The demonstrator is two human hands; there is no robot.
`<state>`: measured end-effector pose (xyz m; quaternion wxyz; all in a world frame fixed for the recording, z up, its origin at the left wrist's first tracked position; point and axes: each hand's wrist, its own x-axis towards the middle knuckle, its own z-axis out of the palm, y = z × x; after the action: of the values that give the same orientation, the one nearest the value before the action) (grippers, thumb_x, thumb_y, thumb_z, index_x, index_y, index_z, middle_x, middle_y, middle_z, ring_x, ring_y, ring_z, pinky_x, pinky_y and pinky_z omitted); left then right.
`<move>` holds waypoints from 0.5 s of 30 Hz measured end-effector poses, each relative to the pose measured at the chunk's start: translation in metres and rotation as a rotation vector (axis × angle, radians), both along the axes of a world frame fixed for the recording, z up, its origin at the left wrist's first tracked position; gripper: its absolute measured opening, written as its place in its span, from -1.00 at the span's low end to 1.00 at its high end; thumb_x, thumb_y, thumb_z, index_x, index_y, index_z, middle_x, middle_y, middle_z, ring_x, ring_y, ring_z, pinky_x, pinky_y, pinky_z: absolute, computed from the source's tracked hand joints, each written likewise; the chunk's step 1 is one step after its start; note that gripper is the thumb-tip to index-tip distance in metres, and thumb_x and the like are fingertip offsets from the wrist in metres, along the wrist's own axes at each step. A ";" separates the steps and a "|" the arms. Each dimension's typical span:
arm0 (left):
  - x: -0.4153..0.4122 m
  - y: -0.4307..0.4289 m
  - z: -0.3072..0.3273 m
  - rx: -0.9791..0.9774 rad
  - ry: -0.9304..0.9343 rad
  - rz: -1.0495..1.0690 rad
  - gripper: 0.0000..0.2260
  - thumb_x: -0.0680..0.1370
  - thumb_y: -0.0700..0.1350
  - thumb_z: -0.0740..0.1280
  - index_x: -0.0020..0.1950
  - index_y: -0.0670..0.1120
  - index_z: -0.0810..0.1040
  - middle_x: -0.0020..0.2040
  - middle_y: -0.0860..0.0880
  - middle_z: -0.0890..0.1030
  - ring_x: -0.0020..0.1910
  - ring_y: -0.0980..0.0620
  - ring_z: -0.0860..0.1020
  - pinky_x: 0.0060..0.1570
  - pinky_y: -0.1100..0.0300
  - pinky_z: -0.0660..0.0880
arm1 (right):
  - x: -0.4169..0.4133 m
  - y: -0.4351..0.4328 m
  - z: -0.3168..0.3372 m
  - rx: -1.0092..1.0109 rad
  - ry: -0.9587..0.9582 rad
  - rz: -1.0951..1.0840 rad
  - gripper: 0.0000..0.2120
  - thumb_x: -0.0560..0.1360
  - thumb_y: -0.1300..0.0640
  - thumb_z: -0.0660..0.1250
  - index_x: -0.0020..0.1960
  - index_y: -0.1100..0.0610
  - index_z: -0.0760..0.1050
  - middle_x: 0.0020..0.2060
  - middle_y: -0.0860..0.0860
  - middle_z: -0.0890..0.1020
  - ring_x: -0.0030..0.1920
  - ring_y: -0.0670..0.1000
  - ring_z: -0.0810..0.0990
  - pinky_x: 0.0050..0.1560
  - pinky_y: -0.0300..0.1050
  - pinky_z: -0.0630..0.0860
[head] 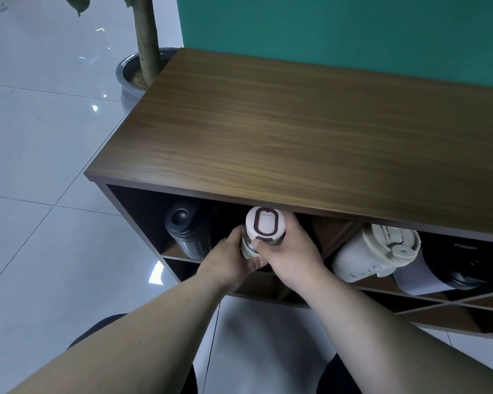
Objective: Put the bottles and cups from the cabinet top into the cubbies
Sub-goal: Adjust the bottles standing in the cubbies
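A clear bottle with a white lid ringed in dark red (265, 226) sits at the mouth of the top left cubby, just under the cabinet's front edge. My left hand (230, 259) grips its body from the left and my right hand (289, 253) wraps it from the right, thumb on the lid's rim. Left of it in the same cubby stands a black flask (186, 234). The cubby to the right holds a cream tumbler (373, 255) lying tilted and a black-lidded cup with a white sleeve (439, 273). The wooden cabinet top (310, 132) carries nothing.
A potted plant with a thick trunk (143, 66) stands at the cabinet's far left corner. A green wall (353, 29) backs the cabinet. Lower cubbies with diagonal dividers (453, 308) run along the right. White glossy floor tiles (40, 166) lie to the left.
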<state>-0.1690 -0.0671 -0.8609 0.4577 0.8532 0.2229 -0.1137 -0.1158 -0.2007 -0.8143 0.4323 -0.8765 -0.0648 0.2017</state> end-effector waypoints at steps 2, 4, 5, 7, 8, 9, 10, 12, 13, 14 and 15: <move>-0.001 -0.001 0.003 0.003 -0.005 -0.003 -0.30 0.22 0.35 0.38 0.32 0.22 0.38 0.15 0.11 0.66 0.14 0.08 0.63 0.18 -0.03 0.59 | 0.000 -0.001 0.000 0.007 -0.001 0.002 -0.44 0.33 -0.04 0.51 0.28 -0.19 0.42 0.17 -0.17 0.64 0.16 -0.09 0.63 0.21 -0.06 0.55; -0.002 -0.002 0.002 -0.010 0.007 0.017 -0.29 0.21 0.35 0.39 0.32 0.19 0.39 0.16 0.12 0.66 0.15 0.08 0.64 0.18 -0.04 0.59 | -0.001 0.000 0.002 0.012 0.001 0.007 -0.41 0.30 -0.05 0.51 0.29 -0.20 0.41 0.17 -0.18 0.64 0.18 -0.09 0.62 0.22 -0.03 0.56; -0.003 -0.002 0.004 -0.011 0.017 0.021 -0.28 0.20 0.35 0.40 0.32 0.18 0.39 0.16 0.13 0.66 0.15 0.09 0.64 0.18 -0.03 0.59 | -0.002 0.000 0.003 0.012 0.000 0.010 -0.39 0.29 -0.06 0.51 0.29 -0.20 0.41 0.18 -0.18 0.62 0.20 -0.08 0.61 0.23 -0.01 0.56; -0.005 0.000 0.001 0.012 0.053 0.027 -0.27 0.19 0.35 0.42 0.30 0.13 0.40 0.16 0.15 0.65 0.13 0.10 0.64 0.16 0.03 0.59 | -0.005 0.000 0.006 -0.014 -0.042 0.019 -0.34 0.27 -0.06 0.52 0.32 -0.16 0.38 0.25 -0.13 0.56 0.27 -0.04 0.55 0.29 0.02 0.52; -0.007 0.001 0.004 0.018 0.066 0.024 -0.32 0.21 0.34 0.43 0.27 0.12 0.44 0.13 0.15 0.66 0.10 0.12 0.64 0.13 0.09 0.60 | -0.007 0.000 0.008 -0.046 -0.098 0.031 -0.32 0.28 -0.05 0.52 0.34 -0.10 0.37 0.29 -0.09 0.52 0.33 0.00 0.50 0.33 0.03 0.48; -0.011 0.002 0.004 0.007 0.086 0.011 -0.43 0.26 0.29 0.45 0.21 0.13 0.48 0.07 0.15 0.67 0.03 0.17 0.64 0.06 0.21 0.59 | -0.011 0.000 0.011 -0.081 -0.182 0.053 -0.32 0.29 -0.03 0.52 0.35 -0.03 0.36 0.31 -0.04 0.48 0.37 0.04 0.45 0.38 0.02 0.42; -0.016 0.002 0.005 0.018 0.109 -0.029 -0.61 0.35 0.18 0.48 0.13 0.16 0.51 -0.01 0.17 0.67 -0.07 0.26 0.62 -0.04 0.36 0.57 | -0.016 0.001 0.014 -0.108 -0.286 0.089 -0.33 0.31 -0.01 0.52 0.36 0.03 0.36 0.33 -0.01 0.45 0.41 0.08 0.40 0.42 0.01 0.37; -0.027 0.006 0.008 -0.026 0.135 -0.109 -0.75 0.47 -0.10 0.46 0.09 0.15 0.56 -0.09 0.19 0.67 -0.15 0.36 0.60 -0.13 0.48 0.55 | -0.029 0.004 0.024 -0.149 -0.427 0.201 -0.31 0.34 -0.02 0.48 0.41 0.06 0.33 0.37 -0.01 0.41 0.48 0.11 0.32 0.50 0.00 0.28; -0.030 0.008 0.006 -0.058 0.103 -0.143 -0.72 0.48 -0.17 0.41 0.14 0.11 0.59 -0.03 0.15 0.69 -0.10 0.31 0.61 -0.06 0.42 0.58 | -0.036 0.006 0.031 -0.161 -0.444 0.277 -0.27 0.37 -0.04 0.45 0.48 0.04 0.28 0.44 -0.04 0.36 0.54 0.09 0.23 0.55 -0.02 0.20; -0.035 0.011 0.011 -0.047 0.103 -0.185 -0.70 0.48 -0.21 0.36 0.18 0.03 0.61 0.03 0.09 0.68 -0.06 0.22 0.58 -0.04 0.40 0.58 | -0.044 0.009 0.036 -0.164 -0.444 0.355 -0.21 0.41 -0.05 0.41 0.57 -0.01 0.18 0.53 -0.08 0.28 0.61 0.03 0.10 0.60 -0.04 0.08; -0.039 0.016 0.011 -0.048 0.108 -0.208 -0.72 0.49 -0.24 0.32 0.18 -0.06 0.61 0.06 0.03 0.66 -0.04 0.16 0.53 -0.06 0.40 0.54 | -0.052 0.014 0.041 -0.165 -0.431 0.417 -0.16 0.45 -0.07 0.38 0.62 -0.05 0.07 0.60 -0.13 0.17 0.64 -0.06 -0.03 0.62 -0.07 -0.02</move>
<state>-0.2079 -0.0512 -0.8496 0.4510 0.8531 0.1549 -0.2117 -0.1681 -0.1868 -0.7730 0.2854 -0.8989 -0.3169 0.1004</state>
